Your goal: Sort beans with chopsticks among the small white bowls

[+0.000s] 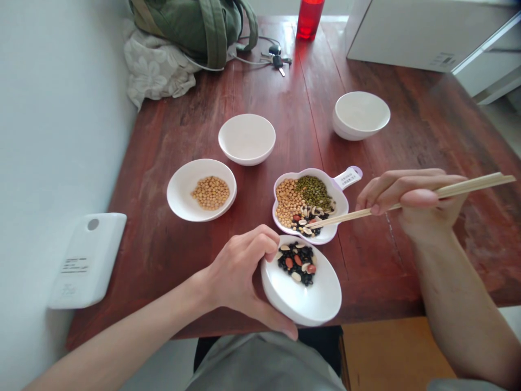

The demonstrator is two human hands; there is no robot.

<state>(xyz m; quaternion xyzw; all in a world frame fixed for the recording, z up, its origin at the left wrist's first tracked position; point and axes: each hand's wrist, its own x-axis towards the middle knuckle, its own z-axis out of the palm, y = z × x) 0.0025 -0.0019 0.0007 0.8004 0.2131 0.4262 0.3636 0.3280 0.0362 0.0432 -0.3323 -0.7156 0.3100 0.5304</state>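
My left hand [244, 271] grips the rim and side of a white bowl [321, 304], tilted at the table's front edge. Black beans [299, 255] lie in that bowl, mixed with red peanuts and pale seeds. In my right hand [419, 201] is a pair of chopsticks [459, 187], their tips among the mixed beans in a flower-shaped dish [340, 198] with a short handle. The dish touches or nearly touches the held bowl. Inside it are yellow soybeans [288, 198], green mung beans [312, 191] and a black bean mix [303, 224] with peanuts and seeds.
Left of the dish stands a white bowl [177, 190] with soybeans. Two more white bowls stand behind, one at centre [247, 138] and one at right [361, 114]. Farther back are a green bag [183, 27], keys [279, 58], a red bottle [310, 20] and a white box [407, 38].
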